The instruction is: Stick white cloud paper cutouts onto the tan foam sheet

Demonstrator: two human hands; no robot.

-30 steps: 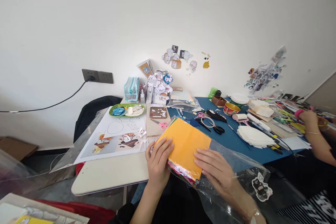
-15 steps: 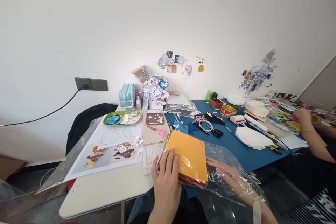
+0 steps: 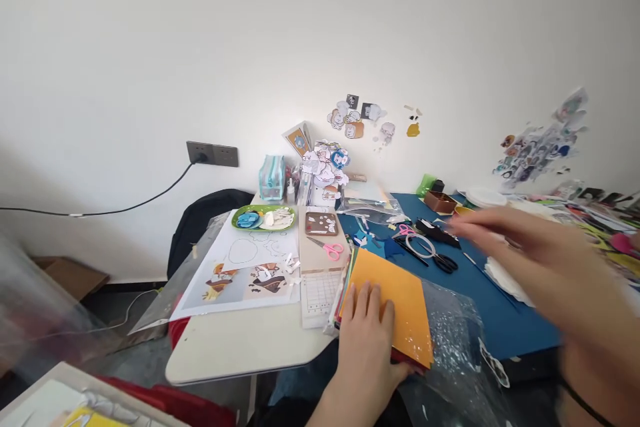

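Note:
A clear plastic bag (image 3: pixel 453 313) holds a stack of coloured paper (image 3: pixel 395 300) with an orange-yellow sheet on top. My left hand (image 3: pixel 367 340) is on this stack. Its fingers lie over the top sheet and its thumb is at the near edge, gripping the packet. Beyond the stack, the bag's loose part spreads to the right. My right hand (image 3: pixel 535 267) is raised over the blue mat, close to the camera and smeared by motion. Its fingers point left, apart from the bag; whether anything is between them is unclear.
Pink-handled scissors (image 3: pixel 330 249) lie beside a brown tray (image 3: pixel 323 223). A green tray (image 3: pixel 245 226) with blue and white pieces sits on printed sheets (image 3: pixel 200 307). Black-handled scissors (image 3: pixel 445 263) rest on the blue mat (image 3: pixel 530 337). A power cord (image 3: pixel 125 213) runs along the wall.
My right hand has come out of the bag and risen to the right. My left hand stays on the stack, its thumb now at the near edge. The view has turned left.

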